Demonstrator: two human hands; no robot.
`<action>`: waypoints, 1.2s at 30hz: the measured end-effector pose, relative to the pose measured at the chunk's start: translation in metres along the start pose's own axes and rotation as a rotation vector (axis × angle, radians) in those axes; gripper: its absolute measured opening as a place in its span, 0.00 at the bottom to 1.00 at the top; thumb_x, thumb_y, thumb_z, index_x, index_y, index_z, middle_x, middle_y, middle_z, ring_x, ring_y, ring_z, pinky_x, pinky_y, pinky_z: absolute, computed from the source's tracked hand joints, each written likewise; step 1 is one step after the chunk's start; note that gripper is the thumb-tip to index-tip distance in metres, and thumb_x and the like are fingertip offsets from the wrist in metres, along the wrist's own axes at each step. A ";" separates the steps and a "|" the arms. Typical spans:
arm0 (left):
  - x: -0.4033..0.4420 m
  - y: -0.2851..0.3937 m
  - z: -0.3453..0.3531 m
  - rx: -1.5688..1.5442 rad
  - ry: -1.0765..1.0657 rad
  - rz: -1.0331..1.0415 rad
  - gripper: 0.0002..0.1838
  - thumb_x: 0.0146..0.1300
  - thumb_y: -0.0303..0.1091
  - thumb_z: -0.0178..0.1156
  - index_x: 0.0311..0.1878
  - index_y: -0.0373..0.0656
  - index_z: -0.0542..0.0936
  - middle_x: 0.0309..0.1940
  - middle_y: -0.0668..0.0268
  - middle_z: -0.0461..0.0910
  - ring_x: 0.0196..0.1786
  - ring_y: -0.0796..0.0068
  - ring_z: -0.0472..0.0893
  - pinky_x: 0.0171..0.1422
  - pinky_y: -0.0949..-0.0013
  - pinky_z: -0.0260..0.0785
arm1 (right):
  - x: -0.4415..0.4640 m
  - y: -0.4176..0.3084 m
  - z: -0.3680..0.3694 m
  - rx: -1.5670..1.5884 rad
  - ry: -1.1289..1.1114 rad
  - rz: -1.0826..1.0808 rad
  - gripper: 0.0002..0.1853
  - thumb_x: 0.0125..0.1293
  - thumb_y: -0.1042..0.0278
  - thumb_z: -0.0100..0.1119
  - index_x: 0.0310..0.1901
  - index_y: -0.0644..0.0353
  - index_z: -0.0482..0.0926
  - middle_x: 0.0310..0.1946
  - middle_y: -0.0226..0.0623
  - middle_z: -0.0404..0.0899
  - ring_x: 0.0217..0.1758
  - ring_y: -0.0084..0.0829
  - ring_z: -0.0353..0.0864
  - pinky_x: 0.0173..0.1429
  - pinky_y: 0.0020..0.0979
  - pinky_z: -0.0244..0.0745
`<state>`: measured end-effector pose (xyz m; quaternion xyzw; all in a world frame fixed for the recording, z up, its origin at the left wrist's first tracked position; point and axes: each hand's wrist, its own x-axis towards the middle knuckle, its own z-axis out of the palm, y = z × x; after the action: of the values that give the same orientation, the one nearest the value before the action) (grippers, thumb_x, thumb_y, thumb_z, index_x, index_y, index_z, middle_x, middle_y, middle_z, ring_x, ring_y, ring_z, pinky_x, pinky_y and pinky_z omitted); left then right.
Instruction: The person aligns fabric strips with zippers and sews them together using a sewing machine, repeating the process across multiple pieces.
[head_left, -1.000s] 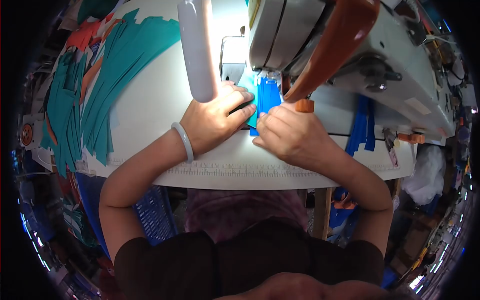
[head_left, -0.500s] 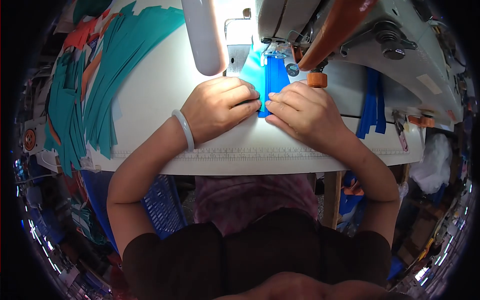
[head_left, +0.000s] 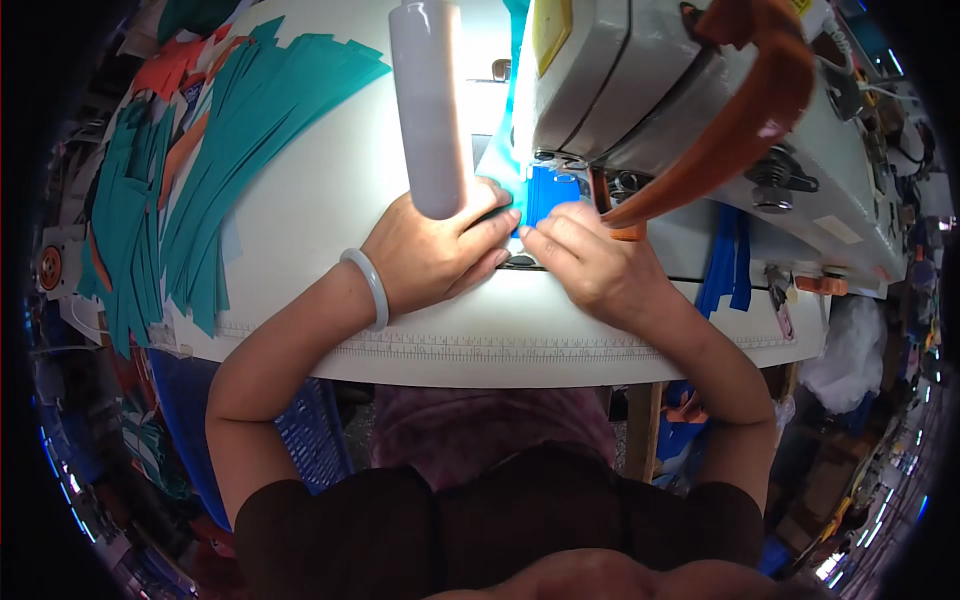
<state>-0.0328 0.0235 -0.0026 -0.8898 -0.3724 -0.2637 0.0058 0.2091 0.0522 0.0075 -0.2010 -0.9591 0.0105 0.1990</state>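
Around the matt blue cloth point(head_left: 556, 188), taken as clock centre, I see matt teal cloth strips point(head_left: 255, 140) at 9 o'clock, a smooth lamp housing point(head_left: 430, 115) of plastic appearance at 10, and glossy painted machine casing point(head_left: 580, 85) at 12. A glossy orange lever point(head_left: 750, 130) lies at 2, a shiny metal tension knob point(head_left: 772, 197) at 3, and crinkled translucent plastic film point(head_left: 845, 350) at 4. The glossy bangle point(head_left: 366, 288) is at 8; the tabletop point(head_left: 300, 220) is smooth.
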 end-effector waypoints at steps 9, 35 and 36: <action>0.004 0.000 -0.001 -0.002 -0.030 -0.060 0.16 0.65 0.33 0.65 0.54 0.40 0.82 0.62 0.61 0.78 0.58 0.61 0.83 0.57 0.61 0.77 | -0.002 0.003 0.015 -0.162 0.065 0.184 0.19 0.59 0.78 0.63 0.53 0.62 0.83 0.47 0.35 0.82 0.48 0.32 0.82 0.48 0.33 0.77; 0.031 -0.133 0.039 -0.278 -0.555 -0.618 0.32 0.69 0.54 0.53 0.68 0.41 0.76 0.70 0.54 0.73 0.70 0.56 0.71 0.75 0.57 0.62 | -0.173 -0.139 0.027 0.748 -0.132 0.375 0.14 0.65 0.72 0.60 0.52 0.56 0.79 0.42 0.39 0.80 0.40 0.42 0.81 0.46 0.40 0.78; 0.028 -0.151 0.043 -0.296 -0.657 -0.623 0.34 0.69 0.56 0.53 0.69 0.42 0.75 0.71 0.54 0.72 0.72 0.57 0.70 0.77 0.57 0.60 | -0.191 -0.137 0.028 0.731 -0.127 0.443 0.14 0.65 0.72 0.60 0.52 0.56 0.79 0.42 0.39 0.80 0.40 0.42 0.81 0.46 0.40 0.78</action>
<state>-0.0969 0.1596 -0.0545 -0.7634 -0.5620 -0.0079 -0.3184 0.3065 -0.1462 -0.0761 -0.3174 -0.8364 0.4043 0.1906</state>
